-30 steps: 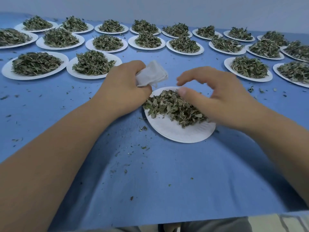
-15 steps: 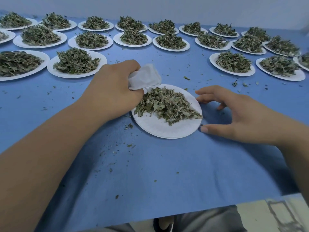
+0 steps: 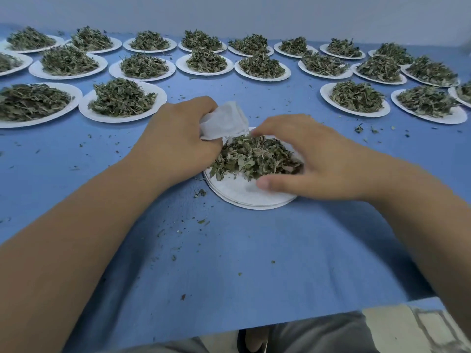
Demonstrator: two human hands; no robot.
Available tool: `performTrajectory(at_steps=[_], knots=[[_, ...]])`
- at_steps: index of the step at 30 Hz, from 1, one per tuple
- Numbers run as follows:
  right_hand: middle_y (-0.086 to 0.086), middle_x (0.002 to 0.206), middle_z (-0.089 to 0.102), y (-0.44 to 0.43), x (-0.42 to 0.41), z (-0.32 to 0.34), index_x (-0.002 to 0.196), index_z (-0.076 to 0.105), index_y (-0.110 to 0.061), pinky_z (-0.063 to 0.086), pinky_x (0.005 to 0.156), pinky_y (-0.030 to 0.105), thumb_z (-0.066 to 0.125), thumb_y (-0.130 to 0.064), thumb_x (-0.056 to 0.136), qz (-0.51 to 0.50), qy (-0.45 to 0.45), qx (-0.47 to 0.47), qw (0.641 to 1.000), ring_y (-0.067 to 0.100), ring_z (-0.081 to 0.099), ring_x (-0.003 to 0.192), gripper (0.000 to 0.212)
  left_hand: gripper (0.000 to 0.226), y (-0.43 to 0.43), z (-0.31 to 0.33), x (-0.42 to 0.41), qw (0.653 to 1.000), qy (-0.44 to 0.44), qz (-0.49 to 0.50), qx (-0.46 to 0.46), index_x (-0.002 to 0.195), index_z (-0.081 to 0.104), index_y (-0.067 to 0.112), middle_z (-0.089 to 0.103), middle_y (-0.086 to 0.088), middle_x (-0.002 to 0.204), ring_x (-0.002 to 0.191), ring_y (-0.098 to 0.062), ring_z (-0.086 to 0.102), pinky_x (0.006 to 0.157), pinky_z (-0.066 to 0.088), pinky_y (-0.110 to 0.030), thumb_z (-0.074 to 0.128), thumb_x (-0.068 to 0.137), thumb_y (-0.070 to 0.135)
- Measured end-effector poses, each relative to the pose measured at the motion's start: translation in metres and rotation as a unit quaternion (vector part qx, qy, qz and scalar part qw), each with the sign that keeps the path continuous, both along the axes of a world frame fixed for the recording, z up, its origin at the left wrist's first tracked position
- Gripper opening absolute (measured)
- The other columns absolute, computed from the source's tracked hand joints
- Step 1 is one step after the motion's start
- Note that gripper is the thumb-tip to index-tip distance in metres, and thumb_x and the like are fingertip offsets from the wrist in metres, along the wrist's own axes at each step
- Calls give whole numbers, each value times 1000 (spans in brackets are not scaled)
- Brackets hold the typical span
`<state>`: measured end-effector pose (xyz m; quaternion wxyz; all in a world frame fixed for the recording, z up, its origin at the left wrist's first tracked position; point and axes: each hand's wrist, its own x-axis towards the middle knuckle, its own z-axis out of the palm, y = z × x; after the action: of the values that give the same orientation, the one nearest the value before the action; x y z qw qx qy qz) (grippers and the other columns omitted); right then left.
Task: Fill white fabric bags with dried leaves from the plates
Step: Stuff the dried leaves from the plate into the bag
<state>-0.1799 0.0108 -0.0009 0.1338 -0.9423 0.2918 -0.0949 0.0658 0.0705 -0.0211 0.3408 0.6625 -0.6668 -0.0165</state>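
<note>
Fingers of the left hand are curled round a white fabric bag, held at the 10 o'clock rim of the near plate. Those of the right hand are curved round the dried leaves heaped there, mid-desk. Other filled plates are ranged from 9 to 3 o'clock.
</note>
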Motion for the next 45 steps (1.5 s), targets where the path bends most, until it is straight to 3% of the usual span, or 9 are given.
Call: performTrajectory(at_steps=[4,10,22,30,34,37,40,43,45], knots=[[-9,140,51,-6,29,-7,146,45,-28,35,109,28,59,-75,83,41,35,-16,998,9,43,129,80,18,-1,5,9,1000,-18,22,-13,98,58,30,59,9,77,72,-18,53,55,35,-24,69,83,30],[-5,117,67,-9,42,-17,130,63,-26,42,93,28,68,-50,92,20,-52,-26,998,12,57,108,45,42,1,11,29,997,-67,42,11,122,57,34,66,2,94,84,-28,59,70,45,-33,65,83,20],[-19,79,69,-23,47,24,96,74,-33,42,53,8,75,-36,91,-32,-170,65,983,-2,59,58,7,54,1,11,24,998,-63,-3,14,129,57,27,66,-1,103,91,-30,58,76,50,-39,60,80,8],[-19,66,59,-25,62,11,97,58,-23,39,51,11,78,-24,85,-38,-250,96,963,2,50,51,23,39,-1,6,18,998,-56,-28,-11,118,61,29,64,7,85,72,-18,57,59,42,-25,66,81,19],[-9,73,65,-25,64,4,90,68,-23,42,54,15,75,-15,84,-33,-252,109,961,2,52,56,13,41,-3,4,14,999,-43,-27,-15,115,61,30,60,15,79,68,2,55,56,33,-7,61,74,36],[-2,77,71,-23,63,5,90,72,-27,47,54,25,75,-28,89,-32,-257,149,954,12,56,58,3,43,-5,2,14,998,-50,-18,-15,118,60,27,56,15,77,66,-8,54,57,38,-18,68,76,36],[20,96,68,-18,61,9,97,71,-21,50,69,48,65,-39,91,-21,-228,200,953,39,61,79,20,39,-6,1,14,998,-53,-11,-13,115,59,29,55,17,76,66,-7,52,57,37,-24,71,78,37],[-3,80,70,-21,70,9,89,71,-22,47,72,37,48,-23,99,-35,-139,203,969,36,55,85,26,22,-4,3,11,998,-56,-4,-7,91,49,37,50,17,68,61,-5,48,54,31,-25,63,76,44],[-20,62,67,-24,63,6,72,73,-39,46,77,29,33,-13,104,-23,-111,224,968,23,57,74,58,23,-3,4,9,998,-67,5,13,82,42,33,49,12,65,60,-4,48,52,33,-28,60,76,46]])
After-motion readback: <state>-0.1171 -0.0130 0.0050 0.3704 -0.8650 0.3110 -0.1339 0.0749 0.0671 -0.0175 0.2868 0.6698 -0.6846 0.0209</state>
